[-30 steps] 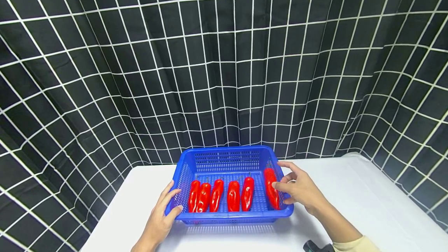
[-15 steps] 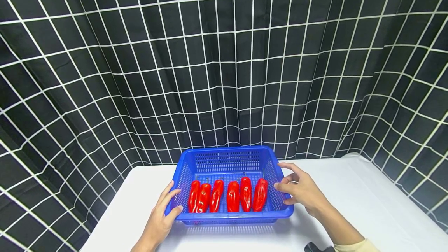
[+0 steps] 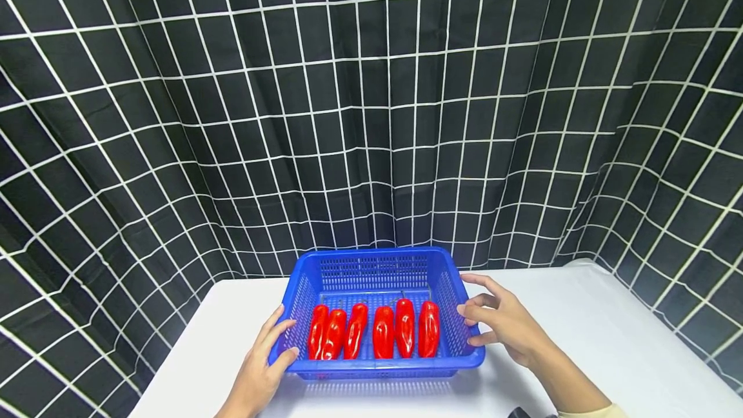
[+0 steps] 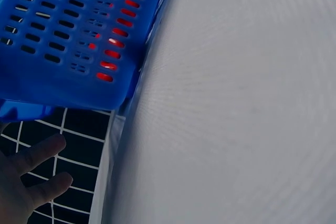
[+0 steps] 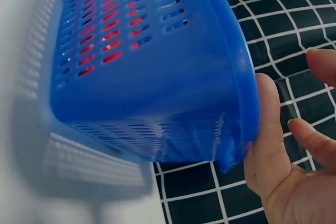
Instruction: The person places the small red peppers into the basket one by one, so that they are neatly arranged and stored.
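Note:
A blue plastic basket (image 3: 400,364) with slotted walls stands on the white tabletop. Inside lie several glossy red peppers (image 3: 384,333), long and tapered, three toward the left and three toward the right. My left hand (image 3: 262,355) holds the basket's left rim, thumb and fingertips over the edge. On the opposite side, my right hand (image 3: 504,322) grips the right rim with fingers spread. Seen from the right wrist, one finger (image 5: 270,114) lies right along the rim while others stand away from it. Red shows through the slots in both wrist views.
A white cloth (image 3: 557,302) covers the table. Behind it and at both sides hangs a black curtain (image 3: 371,115) with a white grid. A dark object (image 3: 518,413) shows at the bottom edge beside my right sleeve (image 3: 598,411).
The rightmost pepper has moved left, from the basket's right wall to beside the others, and its neighbor shifted slightly left. Both hands stay at the rims; the whole view has shifted a little.

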The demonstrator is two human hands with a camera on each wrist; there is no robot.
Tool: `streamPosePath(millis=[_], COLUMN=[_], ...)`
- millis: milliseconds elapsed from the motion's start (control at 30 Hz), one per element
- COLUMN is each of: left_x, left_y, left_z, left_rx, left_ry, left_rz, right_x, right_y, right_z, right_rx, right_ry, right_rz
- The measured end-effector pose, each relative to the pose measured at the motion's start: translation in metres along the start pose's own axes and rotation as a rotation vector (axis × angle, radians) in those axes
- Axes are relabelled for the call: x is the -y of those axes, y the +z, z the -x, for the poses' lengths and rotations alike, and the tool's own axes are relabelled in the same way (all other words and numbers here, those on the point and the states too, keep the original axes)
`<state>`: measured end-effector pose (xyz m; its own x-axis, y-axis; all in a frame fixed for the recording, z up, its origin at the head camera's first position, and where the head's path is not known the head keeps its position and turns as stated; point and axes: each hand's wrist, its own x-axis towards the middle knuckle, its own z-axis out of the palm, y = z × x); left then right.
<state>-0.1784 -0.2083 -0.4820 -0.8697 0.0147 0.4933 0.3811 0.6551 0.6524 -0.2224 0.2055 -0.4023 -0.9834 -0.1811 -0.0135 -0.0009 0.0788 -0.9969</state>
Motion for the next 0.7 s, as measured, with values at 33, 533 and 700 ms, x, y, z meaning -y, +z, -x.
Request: streamPosePath(millis=[33,533,700], left_x=[0.000,-0.005,-0.007], left_y=[-0.001,-0.011,-0.017], left_z=[0.001,-0.006,-0.011], left_rx=[0.009,0.070,0.076], left_ry=[-0.008,-0.016,0.017], left_rz=[0.004,-0.023,-0.078], right_x=[-0.001,0.012,0.023], right_y=[-0.001,-0.013,-0.015], right_z=[0.001,0.014,0.020], right_rx=[0.010,0.076,0.053], right_ry=[0.001,-0.062,-0.118], right_rz=[-0.003,-0.029,0.041])
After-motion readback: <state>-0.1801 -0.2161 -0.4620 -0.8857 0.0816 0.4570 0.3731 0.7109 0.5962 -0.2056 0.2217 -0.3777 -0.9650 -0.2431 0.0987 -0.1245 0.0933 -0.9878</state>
